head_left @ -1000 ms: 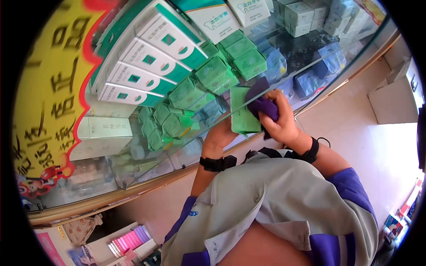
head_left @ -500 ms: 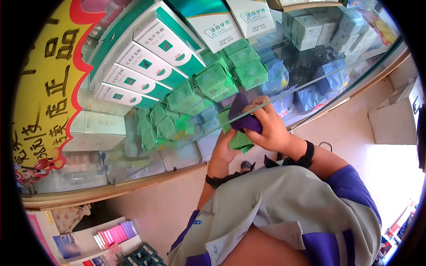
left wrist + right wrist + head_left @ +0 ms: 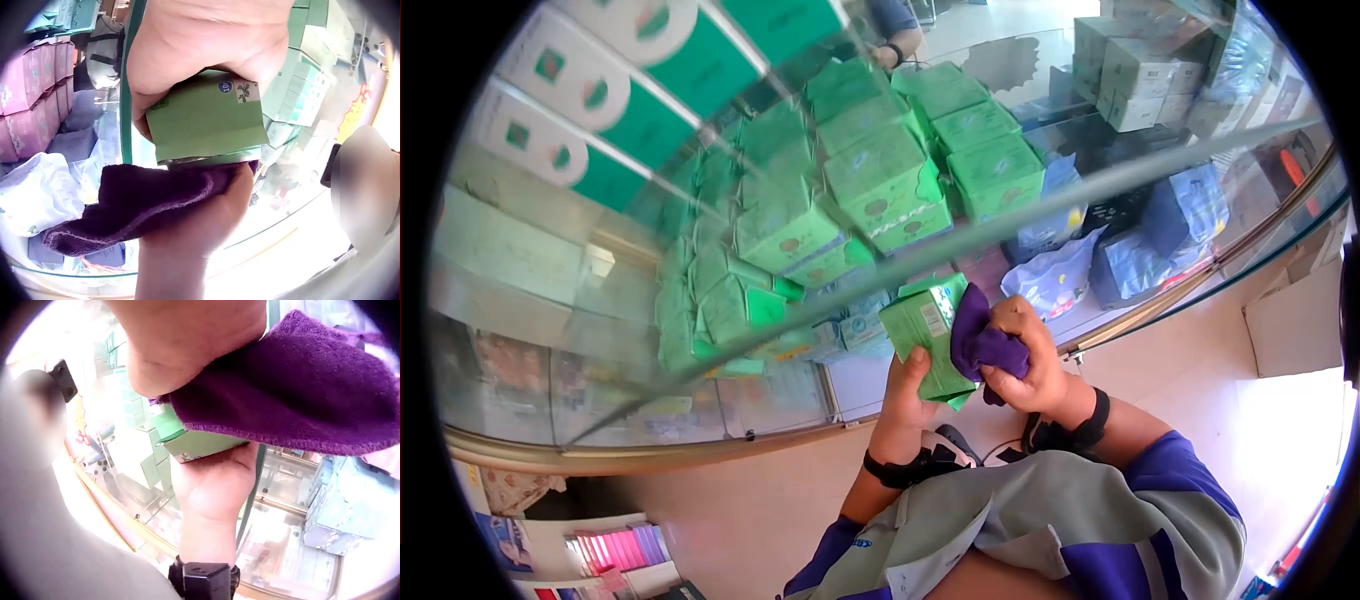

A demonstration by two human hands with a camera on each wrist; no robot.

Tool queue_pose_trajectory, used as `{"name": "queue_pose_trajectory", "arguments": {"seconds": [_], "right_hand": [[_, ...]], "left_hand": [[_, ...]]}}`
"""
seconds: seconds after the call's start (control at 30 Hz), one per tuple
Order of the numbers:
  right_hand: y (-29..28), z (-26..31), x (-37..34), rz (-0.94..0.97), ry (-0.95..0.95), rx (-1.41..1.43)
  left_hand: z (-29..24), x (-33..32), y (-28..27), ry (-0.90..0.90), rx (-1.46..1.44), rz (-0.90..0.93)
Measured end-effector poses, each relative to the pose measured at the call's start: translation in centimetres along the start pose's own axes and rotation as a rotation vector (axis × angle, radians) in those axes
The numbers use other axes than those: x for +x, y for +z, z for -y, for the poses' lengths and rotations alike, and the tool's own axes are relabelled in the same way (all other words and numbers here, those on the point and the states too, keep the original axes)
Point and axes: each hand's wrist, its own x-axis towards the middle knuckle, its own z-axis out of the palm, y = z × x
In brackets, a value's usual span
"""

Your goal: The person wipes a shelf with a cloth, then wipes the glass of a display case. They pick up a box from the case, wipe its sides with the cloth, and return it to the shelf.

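Observation:
A small green carton point(image 3: 922, 325) is in my left hand point(image 3: 907, 392), whose thumb lies along its near face while the other fingers pass behind it. My right hand point(image 3: 1040, 360) grips a bunched purple cloth point(image 3: 980, 335) against the carton's right side. From the left wrist, the carton point(image 3: 206, 128) appears between the palm above and the cloth point(image 3: 137, 203) below. In the right wrist view the cloth point(image 3: 300, 387) hangs loosely out from under the right hand and covers much of the carton point(image 3: 203, 445).
A glass pane's edge point(image 3: 900, 265) crosses just beyond the hands. Inside the glass case stand stacked green cartons point(image 3: 875, 185), blue plastic-wrapped packs point(image 3: 1145, 255) and white boxes point(image 3: 1135, 80). White-and-green boxes point(image 3: 640, 90) stand at upper left. The case's wooden edge point(image 3: 660, 460) runs below.
The head view has shifted closer to the case. The carton and both hands have come out from behind the glass edge, and the carton's printed face has turned into view. The cloth stays gripped.

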Motion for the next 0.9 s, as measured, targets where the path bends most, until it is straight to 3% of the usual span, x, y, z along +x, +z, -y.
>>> {"name": "queue_pose_trajectory", "arguments": {"seconds": [0.07,0.27,0.4,0.5,0.6,0.63,0.73,0.87,0.9], "right_hand": [[0.4,-0.6,0.1,0.004,-0.117,-0.017],[0.8,-3.0,-1.3,-0.041,-0.195,0.036],[0.3,-3.3,-1.4,-0.036,-0.269,0.053],[0.2,-1.4,-1.8,-0.049,-0.139,0.100],[0.1,2.8,-2.8,-0.309,0.003,0.181],[-0.1,3.7,-3.1,-0.311,-0.010,0.211],[-0.8,4.5,-4.8,-0.178,-0.285,-0.081],[-0.2,4.8,-11.7,0.078,-0.179,0.037],[-0.4,5.2,-13.2,0.132,-0.174,-0.015]], "left_hand": [[-0.3,-0.1,0.3,0.014,-0.030,-0.011],[-0.7,0.2,1.7,0.116,0.037,0.010],[0.0,0.6,1.3,0.162,0.078,0.137],[0.0,0.0,1.2,0.216,0.073,0.175],[1.4,-2.1,1.6,0.255,0.177,0.218],[2.2,-2.7,2.2,0.272,0.214,0.239],[4.7,-5.1,3.5,0.302,0.093,0.155],[5.7,-8.3,3.2,0.321,-0.087,0.103],[5.8,-8.9,2.9,0.311,-0.175,0.165]]}}
